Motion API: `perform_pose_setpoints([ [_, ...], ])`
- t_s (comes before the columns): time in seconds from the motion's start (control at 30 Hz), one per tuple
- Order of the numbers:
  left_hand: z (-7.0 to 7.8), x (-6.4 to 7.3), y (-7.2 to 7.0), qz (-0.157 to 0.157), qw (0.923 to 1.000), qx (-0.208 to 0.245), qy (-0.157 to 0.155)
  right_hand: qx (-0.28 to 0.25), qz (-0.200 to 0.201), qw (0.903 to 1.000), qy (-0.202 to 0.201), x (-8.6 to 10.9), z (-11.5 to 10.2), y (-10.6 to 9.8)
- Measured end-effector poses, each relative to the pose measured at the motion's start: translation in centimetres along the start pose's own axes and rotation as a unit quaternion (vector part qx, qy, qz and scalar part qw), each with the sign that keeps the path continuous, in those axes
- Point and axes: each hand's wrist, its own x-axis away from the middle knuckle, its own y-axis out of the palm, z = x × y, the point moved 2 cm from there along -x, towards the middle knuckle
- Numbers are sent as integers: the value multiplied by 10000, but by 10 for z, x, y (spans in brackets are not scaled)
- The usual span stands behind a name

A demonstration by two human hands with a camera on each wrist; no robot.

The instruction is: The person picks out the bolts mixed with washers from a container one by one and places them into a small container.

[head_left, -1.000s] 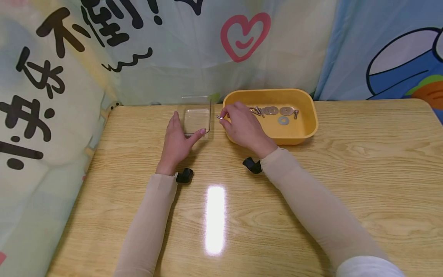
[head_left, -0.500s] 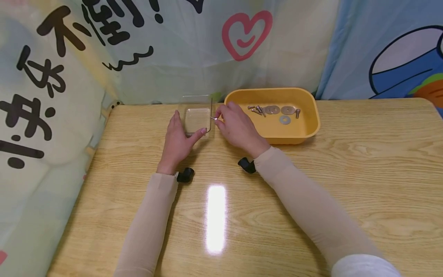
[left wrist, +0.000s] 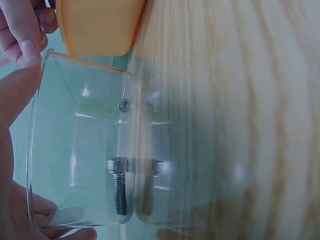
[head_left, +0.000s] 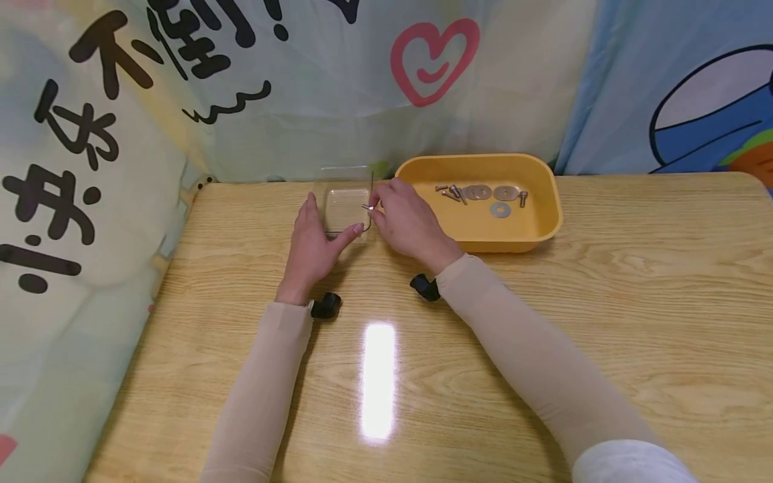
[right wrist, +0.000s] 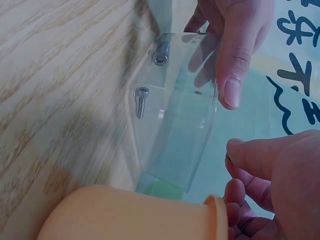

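Two silvery screws (right wrist: 141,102) lie inside the clear box (right wrist: 175,132).

White glare (head_left: 378,382) on glossy tabletop (head_left: 471,402)

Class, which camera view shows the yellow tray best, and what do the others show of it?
Head view: nearly the whole yellow tray, plus the screws and washers inside, is visible. The left wrist view catches only part of its outside; the right wrist view, part of its outer wall and rim.

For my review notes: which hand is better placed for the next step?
Likely the right hand: it pinches a small metal piece near the clear box, while the left hand rests against the box.
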Motion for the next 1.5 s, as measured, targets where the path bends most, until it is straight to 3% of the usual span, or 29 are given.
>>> perform_pose_setpoints([
  [0.77,0,-1,3,-2,9999,-102,-40,559,-44,9982,-187,-10,-3,11],
  [1.5,2,-1,2,8,9999,-128,-95,724,84,9968,-313,-12,-4,14],
])
